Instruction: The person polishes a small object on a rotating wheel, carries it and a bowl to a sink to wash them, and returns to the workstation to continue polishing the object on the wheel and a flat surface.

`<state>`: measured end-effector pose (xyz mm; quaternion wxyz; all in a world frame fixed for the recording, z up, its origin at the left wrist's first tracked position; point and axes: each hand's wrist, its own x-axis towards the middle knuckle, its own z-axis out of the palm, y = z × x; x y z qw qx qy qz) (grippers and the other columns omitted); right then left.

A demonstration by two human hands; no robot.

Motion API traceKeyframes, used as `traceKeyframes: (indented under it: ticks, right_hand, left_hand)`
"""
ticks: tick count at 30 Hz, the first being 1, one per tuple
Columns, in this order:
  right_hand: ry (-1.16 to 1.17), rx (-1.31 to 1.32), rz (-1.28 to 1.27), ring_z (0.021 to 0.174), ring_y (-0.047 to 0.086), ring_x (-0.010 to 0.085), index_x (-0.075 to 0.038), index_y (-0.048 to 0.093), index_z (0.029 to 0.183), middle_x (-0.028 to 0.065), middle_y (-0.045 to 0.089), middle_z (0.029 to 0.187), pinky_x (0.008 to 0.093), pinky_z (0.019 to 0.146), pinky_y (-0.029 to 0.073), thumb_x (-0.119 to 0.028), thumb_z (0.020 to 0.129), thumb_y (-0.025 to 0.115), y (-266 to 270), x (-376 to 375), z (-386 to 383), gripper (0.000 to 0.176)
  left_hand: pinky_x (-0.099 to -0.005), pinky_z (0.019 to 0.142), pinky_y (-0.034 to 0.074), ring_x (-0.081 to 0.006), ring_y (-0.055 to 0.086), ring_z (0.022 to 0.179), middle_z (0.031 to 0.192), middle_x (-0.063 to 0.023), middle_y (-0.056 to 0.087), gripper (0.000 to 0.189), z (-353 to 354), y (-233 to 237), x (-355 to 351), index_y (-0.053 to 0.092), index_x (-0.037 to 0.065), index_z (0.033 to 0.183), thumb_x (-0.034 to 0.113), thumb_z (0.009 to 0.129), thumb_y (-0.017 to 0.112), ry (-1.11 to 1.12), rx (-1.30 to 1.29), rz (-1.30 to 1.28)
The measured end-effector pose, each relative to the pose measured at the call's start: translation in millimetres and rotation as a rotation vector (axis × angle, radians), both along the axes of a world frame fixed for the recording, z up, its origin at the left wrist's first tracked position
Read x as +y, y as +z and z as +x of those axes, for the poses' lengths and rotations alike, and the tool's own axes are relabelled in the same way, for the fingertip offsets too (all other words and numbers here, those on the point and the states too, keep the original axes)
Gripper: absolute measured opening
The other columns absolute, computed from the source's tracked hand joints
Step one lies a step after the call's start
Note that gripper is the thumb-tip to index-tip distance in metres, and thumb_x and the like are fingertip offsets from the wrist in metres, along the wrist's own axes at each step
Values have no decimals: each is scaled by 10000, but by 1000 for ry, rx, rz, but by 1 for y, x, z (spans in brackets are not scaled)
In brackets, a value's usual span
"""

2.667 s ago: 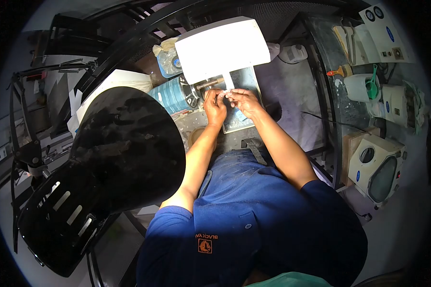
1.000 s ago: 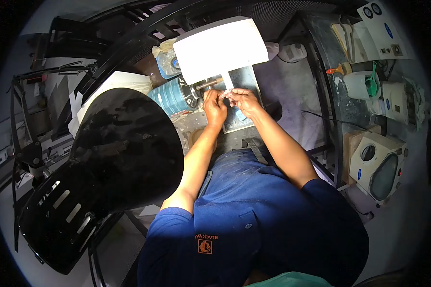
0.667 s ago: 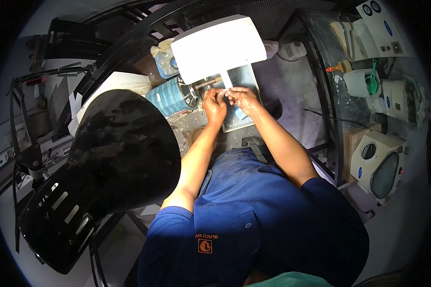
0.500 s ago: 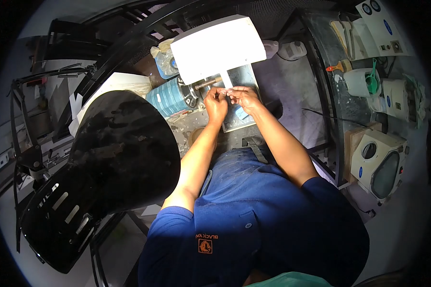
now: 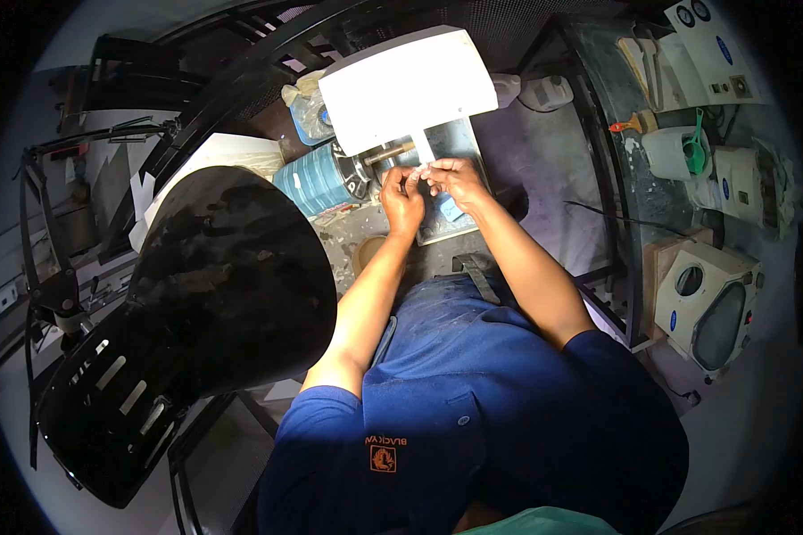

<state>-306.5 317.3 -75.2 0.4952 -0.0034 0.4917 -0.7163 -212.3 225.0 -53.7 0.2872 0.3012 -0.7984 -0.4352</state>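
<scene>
Head view: I watch the left hand (image 5: pixel 402 203) and right hand (image 5: pixel 459 185) both pinching a small pale piece (image 5: pixel 423 171), right of the teal motor (image 5: pixel 317 181).

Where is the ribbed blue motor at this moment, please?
In the head view, the ribbed blue motor sits just left of the left hand, below the left end of the white hood.

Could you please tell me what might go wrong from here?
The left hand and right hand are bare and close to the metal shaft; if it turns, they could be caught. The small pale piece seems pinched between them, so it might slip and drop into the tray.
</scene>
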Motion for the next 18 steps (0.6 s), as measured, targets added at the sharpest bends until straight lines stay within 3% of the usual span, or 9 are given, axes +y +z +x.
traceKeyframes:
  ticks: [6,18]
  right_hand:
    - [-16,-30,-44,651,571,116,53,615,922,89,638,818,245,538,475,-37,842,583,-5,2,2,124]
    - [-25,-129,-1,670,564,103,18,620,914,48,622,792,234,558,459,-76,839,602,-10,2,-4,121]
  left_hand:
    - [-360,687,442,-288,558,775,773,-118,605,12,3,3,2,581,6,771,-2,779,584,-35,34,-146]
    - [-424,634,423,-335,532,688,690,-164,574,114,-12,6,11,550,-13,713,62,797,567,2,-71,-93]
